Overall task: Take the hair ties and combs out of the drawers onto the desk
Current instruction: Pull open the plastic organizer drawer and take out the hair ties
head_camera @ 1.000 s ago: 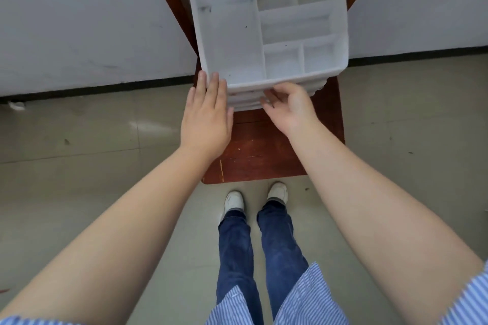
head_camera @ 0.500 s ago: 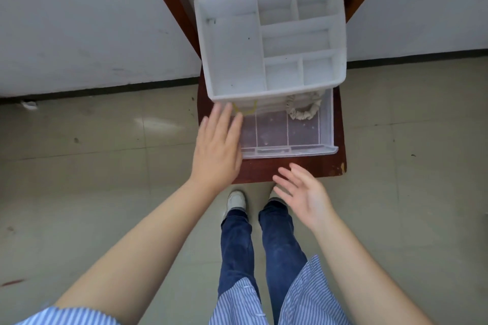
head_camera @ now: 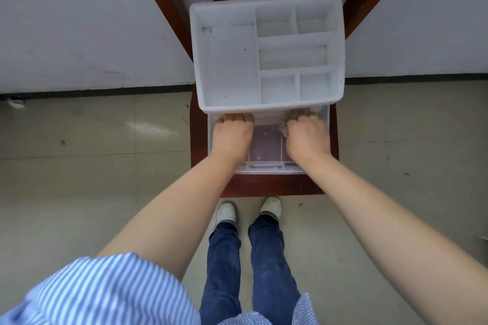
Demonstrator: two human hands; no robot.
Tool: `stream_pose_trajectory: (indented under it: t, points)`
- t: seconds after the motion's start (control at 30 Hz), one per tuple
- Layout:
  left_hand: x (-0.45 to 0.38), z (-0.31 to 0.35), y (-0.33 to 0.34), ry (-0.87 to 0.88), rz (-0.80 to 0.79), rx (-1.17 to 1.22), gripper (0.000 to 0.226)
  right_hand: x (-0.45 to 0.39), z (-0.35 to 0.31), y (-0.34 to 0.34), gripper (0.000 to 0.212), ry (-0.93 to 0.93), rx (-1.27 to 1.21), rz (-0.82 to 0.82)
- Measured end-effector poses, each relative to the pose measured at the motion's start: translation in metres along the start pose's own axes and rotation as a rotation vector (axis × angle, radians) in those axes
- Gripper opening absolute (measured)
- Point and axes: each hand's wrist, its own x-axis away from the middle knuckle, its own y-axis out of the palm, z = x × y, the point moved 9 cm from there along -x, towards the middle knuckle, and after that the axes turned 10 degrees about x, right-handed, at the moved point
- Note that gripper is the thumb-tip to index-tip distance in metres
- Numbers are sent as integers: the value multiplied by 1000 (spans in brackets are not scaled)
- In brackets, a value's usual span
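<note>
— Clear plastic drawer (head_camera: 266, 163), pulled out from under the white plastic organiser with open compartments (head_camera: 266, 55) on the dark red wooden surface (head_camera: 274, 186): where are the hands?

— Both are inside it, at the back. The left hand (head_camera: 232, 137) is palm down with its fingertips tucked under the organiser's front edge; whether it grips anything, I cannot tell.

— And the right hand (head_camera: 307, 137)?

— Fingers curled down. A pale ruffled fabric hair tie (head_camera: 284, 128) peeks out at its left side, touching the knuckles, partly under the hand. Whether the fingers have closed on it is hidden.

— Any combs?

— None visible.
</note>
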Motion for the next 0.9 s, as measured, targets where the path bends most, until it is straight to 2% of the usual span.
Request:
stream_pose_trajectory:
  t: [0.17,0.27,0.33,0.47,0.53,0.63,0.77,0.9]
  points:
    - [9,-3,4,72,-19,-28,32,60,-11,-23,7,-172,-313,163]
    - [14,-7,5,28,-35,-11,33,98,-17,-15,14,-186,-447,121]
    - [14,-6,6,18,-50,-36,33,107,-23,5,18,-175,-495,14]
    - [7,-3,2,52,-48,-116,30,95,-21,50,20,-52,-493,-200]
    - [5,2,4,93,-68,-166,29,87,-19,60,26,0,-502,-243]
    - [5,9,8,154,-95,-237,27,80,-20,66,28,30,-472,-234]
    - [5,9,6,155,-66,-211,26,88,-21,61,28,29,-415,-153]
    - [25,13,-25,182,97,122,24,82,-21,48,28,47,-374,-81]
